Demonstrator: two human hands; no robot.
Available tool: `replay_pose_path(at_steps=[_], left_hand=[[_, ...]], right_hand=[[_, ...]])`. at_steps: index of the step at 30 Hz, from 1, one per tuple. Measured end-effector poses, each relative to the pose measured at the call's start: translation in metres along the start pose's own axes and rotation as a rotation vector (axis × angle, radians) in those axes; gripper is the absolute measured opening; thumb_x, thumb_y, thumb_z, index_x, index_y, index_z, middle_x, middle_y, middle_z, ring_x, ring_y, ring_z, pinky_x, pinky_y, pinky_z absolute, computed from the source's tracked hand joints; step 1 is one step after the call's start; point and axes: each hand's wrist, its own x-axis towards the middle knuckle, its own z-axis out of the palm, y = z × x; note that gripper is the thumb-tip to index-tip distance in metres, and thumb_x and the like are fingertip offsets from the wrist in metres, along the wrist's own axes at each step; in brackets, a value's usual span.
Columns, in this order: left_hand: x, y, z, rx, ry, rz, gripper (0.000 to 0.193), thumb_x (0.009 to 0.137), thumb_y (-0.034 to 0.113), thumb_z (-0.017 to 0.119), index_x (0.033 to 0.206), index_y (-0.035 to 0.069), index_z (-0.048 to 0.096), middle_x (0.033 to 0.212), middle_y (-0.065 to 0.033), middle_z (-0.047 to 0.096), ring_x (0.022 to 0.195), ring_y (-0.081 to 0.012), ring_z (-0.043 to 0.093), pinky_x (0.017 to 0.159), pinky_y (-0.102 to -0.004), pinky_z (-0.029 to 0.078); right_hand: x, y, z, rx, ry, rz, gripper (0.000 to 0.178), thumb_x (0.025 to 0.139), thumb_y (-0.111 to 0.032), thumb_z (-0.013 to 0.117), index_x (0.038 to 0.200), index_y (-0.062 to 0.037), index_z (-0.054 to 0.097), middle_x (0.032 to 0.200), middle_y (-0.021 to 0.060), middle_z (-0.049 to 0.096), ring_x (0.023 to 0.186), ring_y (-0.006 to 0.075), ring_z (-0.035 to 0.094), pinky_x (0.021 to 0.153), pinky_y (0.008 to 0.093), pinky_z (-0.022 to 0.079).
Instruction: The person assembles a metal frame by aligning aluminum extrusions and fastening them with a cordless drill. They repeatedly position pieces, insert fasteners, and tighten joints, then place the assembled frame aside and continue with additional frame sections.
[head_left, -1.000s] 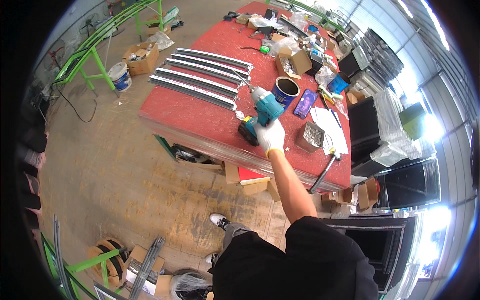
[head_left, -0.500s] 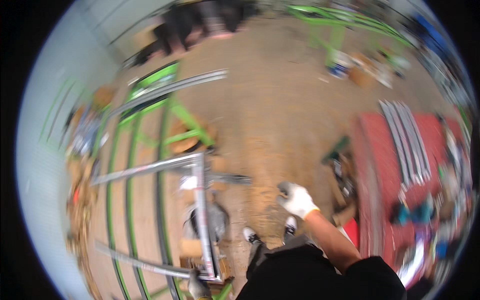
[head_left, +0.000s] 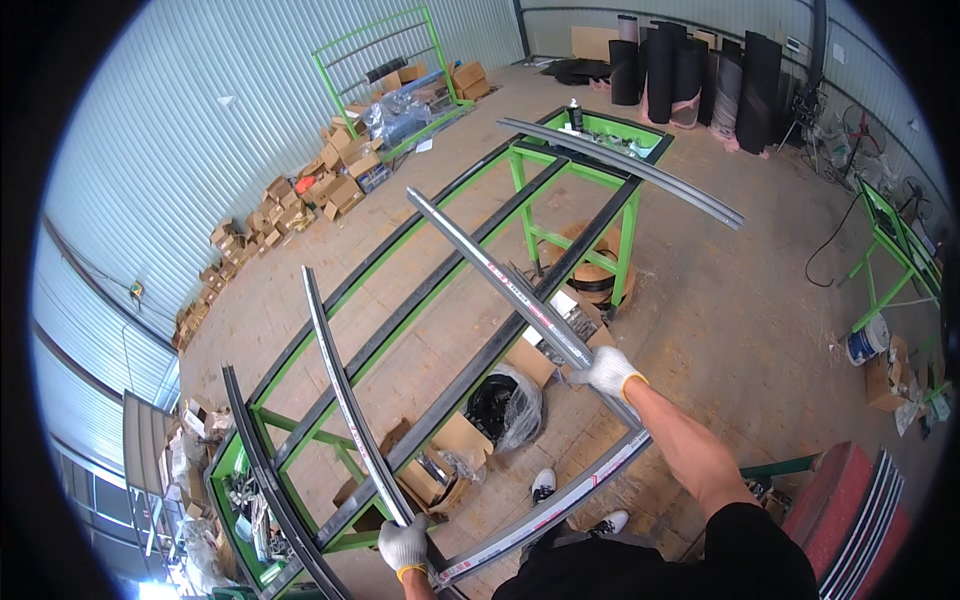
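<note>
A three-sided metal profile frame (head_left: 545,516) lies tilted across the bench, its two long arms reaching away over the rails and its joining bar nearest my body. My left hand (head_left: 404,544), in a white glove, is closed round the near end of the left arm. Also gloved, my right hand (head_left: 607,372) grips the right arm a little beyond its corner. The bench (head_left: 400,334) has green steel framing with black-topped rails. Parts of both hands' fingers are hidden behind the profiles.
A loose grey profile (head_left: 640,167) rests across the bench's far end, by a tray of small parts with a dark bottle (head_left: 574,114). A dark profile (head_left: 262,470) lies at left. Open cartons (head_left: 463,440) stand beneath. Red-covered stack (head_left: 826,497) holds more profiles at right.
My view has swung left. My right hand, earlier away from the frame with nothing visible in it, now holds the frame's right arm. The left hand keeps its hold near the corner.
</note>
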Motion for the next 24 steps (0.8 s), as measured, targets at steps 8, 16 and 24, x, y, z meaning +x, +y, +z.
replay_pose_path(at_steps=[8,16,24], left_hand=[[0.011,0.057,-0.049,-0.327,0.114,0.293,0.045,0.067,0.034,0.086,0.086,-0.004,0.074,0.078,-0.0199,0.076,0.074,-0.0276,0.076,0.074,-0.0424,0.059],[0.159,0.239,-0.209,0.076,0.432,0.763,0.027,0.073,0.025,0.081,0.084,0.006,0.067,0.079,-0.0190,0.071,0.078,-0.0381,0.072,0.070,-0.0505,0.055],[0.202,0.468,-0.206,0.521,0.544,1.051,0.026,0.076,0.025,0.078,0.096,0.009,0.078,0.100,-0.0209,0.077,0.096,-0.0387,0.076,0.087,-0.0470,0.061]], right_hand=[[-0.064,0.016,-0.029,0.247,0.273,-0.019,0.050,0.078,-0.037,0.088,0.105,0.0044,0.077,0.089,0.0175,0.077,0.078,0.0223,0.072,0.075,0.0378,0.057],[-0.139,-0.024,0.023,0.458,0.414,-0.150,0.051,0.082,-0.024,0.089,0.119,0.0018,0.066,0.098,0.0100,0.073,0.091,0.0190,0.068,0.085,0.0373,0.058],[-0.193,0.069,-0.036,1.360,1.043,-0.324,0.044,0.094,-0.039,0.076,0.107,0.0027,0.074,0.099,0.0103,0.073,0.086,0.0216,0.068,0.080,0.0387,0.056]])
